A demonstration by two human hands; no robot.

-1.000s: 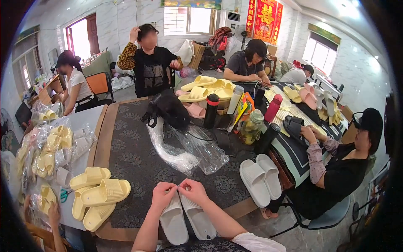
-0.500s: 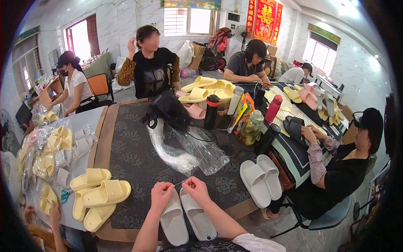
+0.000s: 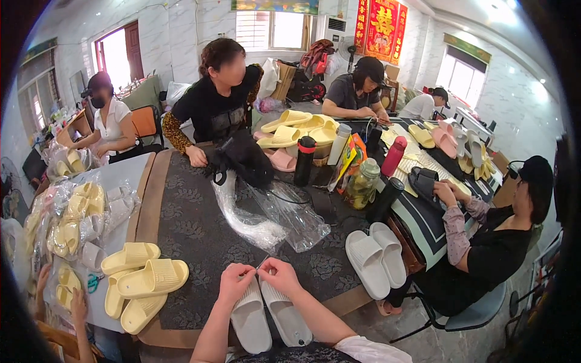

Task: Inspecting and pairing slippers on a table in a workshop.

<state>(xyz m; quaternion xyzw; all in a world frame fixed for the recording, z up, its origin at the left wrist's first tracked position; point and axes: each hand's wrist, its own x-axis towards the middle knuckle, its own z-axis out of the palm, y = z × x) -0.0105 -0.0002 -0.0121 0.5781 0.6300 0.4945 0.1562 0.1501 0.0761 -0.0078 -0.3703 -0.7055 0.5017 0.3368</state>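
Observation:
A pair of grey ribbed slide sandals lies at the table's near edge: a left grey slide (image 3: 250, 327) and a right grey slide (image 3: 289, 317), toes pointing away from me. Over their straps, my left hand (image 3: 236, 282) and my right hand (image 3: 280, 277) meet with fingertips pinched. Between the fingertips a thin dark strand (image 3: 262, 261) sticks up; what it is made of I cannot make out. The fingers hide part of the slide straps.
Left lie stacked yellow slides (image 3: 154, 277), teal scissors (image 3: 93, 283) and bagged slides (image 3: 78, 221). Ahead are clear plastic bags (image 3: 290, 221) and a black bag (image 3: 242, 160). Grey slides (image 3: 376, 260), a glass jar (image 3: 363, 184) and bottles stand right. Co-workers surround the tables.
My hands have drawn slightly closer together, and the strand stretched between them now points up. Across the table, a person has leaned in and put a hand on the tabletop.

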